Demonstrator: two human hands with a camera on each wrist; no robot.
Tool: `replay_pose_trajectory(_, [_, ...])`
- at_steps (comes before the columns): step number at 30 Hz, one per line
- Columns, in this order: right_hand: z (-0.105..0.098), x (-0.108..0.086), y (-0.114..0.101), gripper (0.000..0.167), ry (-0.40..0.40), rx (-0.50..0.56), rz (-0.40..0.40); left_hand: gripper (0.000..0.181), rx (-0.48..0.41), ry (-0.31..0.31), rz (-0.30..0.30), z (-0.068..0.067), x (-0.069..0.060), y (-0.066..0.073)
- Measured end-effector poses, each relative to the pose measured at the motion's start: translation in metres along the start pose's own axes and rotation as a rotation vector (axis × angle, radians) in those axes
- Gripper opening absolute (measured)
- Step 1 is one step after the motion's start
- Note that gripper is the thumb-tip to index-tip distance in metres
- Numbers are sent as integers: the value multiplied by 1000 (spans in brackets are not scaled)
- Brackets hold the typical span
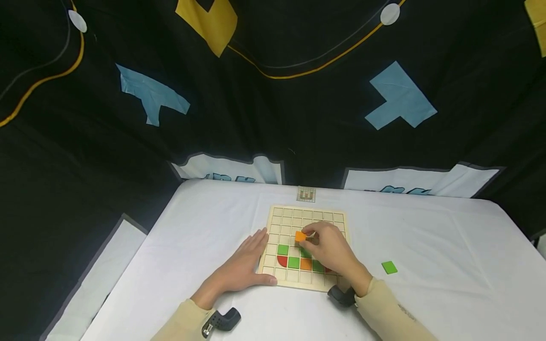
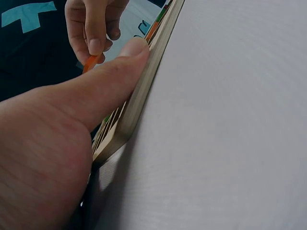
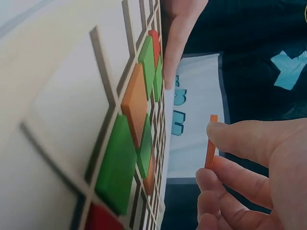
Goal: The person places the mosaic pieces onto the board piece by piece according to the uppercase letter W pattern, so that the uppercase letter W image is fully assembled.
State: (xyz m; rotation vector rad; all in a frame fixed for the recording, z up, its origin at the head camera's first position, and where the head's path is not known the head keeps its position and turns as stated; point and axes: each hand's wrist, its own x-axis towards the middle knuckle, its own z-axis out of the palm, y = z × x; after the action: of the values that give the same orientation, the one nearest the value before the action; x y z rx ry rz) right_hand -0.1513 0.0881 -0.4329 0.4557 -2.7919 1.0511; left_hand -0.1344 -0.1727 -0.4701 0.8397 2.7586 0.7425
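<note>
Above the wooden grid board (image 1: 286, 220), my right hand (image 1: 330, 247) pinches an orange square tile (image 1: 300, 236) between thumb and fingers. In the right wrist view that tile (image 3: 210, 148) is edge-on and apart from the board. My left hand (image 1: 240, 267) lies with straight fingers along the board's left edge, its thumb (image 2: 129, 52) touching the front-left corner area. Set in the grid are a red rounded tile (image 1: 282, 261), an orange tile (image 1: 305, 264) and several green tiles (image 1: 293, 262). My right hand partly covers some of them.
A loose green tile (image 1: 389, 267) lies on the white tablecloth (image 1: 448, 246) to the right of the board. Behind the board is a small card with a grid pattern (image 1: 306, 194). A dark curtain (image 1: 273, 123) hangs behind the table.
</note>
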Motion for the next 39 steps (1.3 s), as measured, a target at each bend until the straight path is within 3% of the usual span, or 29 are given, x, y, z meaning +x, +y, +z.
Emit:
replay_pose_trajectory(8, [10, 4, -3, 19, -25, 2, -40, 116, 9, 1, 3, 0, 0, -1])
replay_pose_trajectory(39, [28, 26, -13, 23, -130, -93, -26, 116, 5, -14, -10, -2, -1, 2])
